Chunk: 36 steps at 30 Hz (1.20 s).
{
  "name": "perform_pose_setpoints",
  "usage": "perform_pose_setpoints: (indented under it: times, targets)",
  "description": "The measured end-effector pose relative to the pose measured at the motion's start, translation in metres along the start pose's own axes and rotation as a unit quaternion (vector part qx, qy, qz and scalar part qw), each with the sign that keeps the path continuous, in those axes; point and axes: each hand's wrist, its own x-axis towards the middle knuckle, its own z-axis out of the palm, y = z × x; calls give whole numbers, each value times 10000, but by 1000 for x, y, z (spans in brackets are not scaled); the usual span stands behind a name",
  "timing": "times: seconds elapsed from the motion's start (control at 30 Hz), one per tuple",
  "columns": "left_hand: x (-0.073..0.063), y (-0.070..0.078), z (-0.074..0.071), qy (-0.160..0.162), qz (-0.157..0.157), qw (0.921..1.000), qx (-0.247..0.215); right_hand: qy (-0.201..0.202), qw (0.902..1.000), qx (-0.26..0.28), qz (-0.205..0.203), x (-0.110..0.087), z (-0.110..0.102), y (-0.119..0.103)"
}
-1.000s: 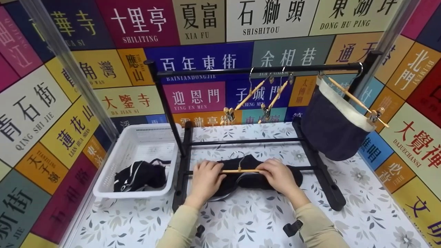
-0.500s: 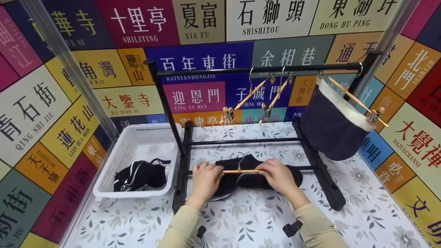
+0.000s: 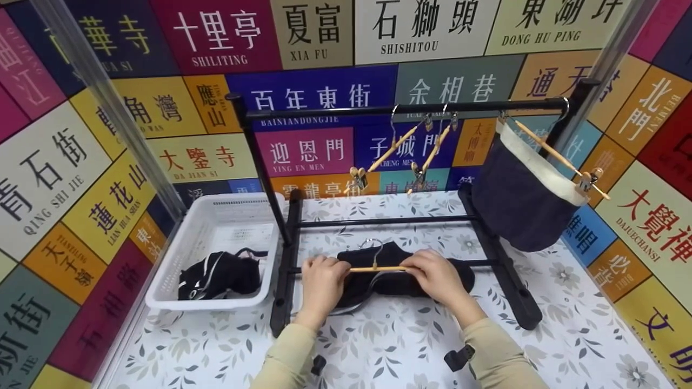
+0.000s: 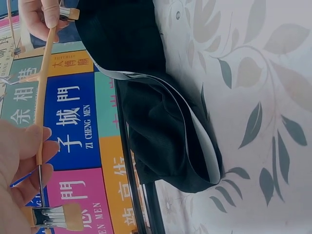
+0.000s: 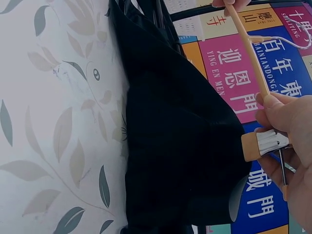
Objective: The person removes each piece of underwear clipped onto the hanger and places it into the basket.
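Note:
A wooden clip hanger (image 3: 373, 268) with a metal hook spans between both hands above a black garment (image 3: 400, 286). My left hand (image 3: 323, 283) pinches the bar near one end. In the left wrist view, the clip (image 4: 58, 217) on that side stands apart from the cloth. My right hand (image 3: 439, 278) holds the other end. The clip there (image 5: 258, 144) meets the garment's edge in the right wrist view; whether it bites the cloth I cannot tell. The garment's pale-lined opening (image 4: 195, 136) faces sideways as it sags onto the table.
A black rack (image 3: 411, 111) stands behind. Two bare clip hangers (image 3: 397, 145) and a dark cloth piece with a white band (image 3: 527, 200) hang from its rail. At left, a white basket (image 3: 157, 294) holds black clothing (image 3: 221, 275). Patterned panels (image 3: 319, 97) surround the flowered table (image 3: 389, 351).
My left fingers and thumb have drawn together slightly on the hanger bar. The right hand and the black garment look the same.

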Motion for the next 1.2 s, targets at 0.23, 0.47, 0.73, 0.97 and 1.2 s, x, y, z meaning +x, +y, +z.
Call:
perform_pose_setpoints:
  times: [0.23,0.47,0.73,0.97,1.2]
  targets:
    - [0,0,2,85,-68,9999,-70,-153,9999,-50,3,2,-3,1]
    - [0,0,3,38,-193,9997,-119,-244,9996,-156,26,4,-9,1]
    - [0,0,1,-48,-297,9995,-118,-413,9987,-284,-117,9,-23,-2]
    - [-1,-1,1,-142,-373,9992,-96,-295,9974,-548,-350,13,-33,-6]
    - [-3,-2,2,-140,-420,9990,-86,-396,9933,-1031,-327,12,-39,-7]
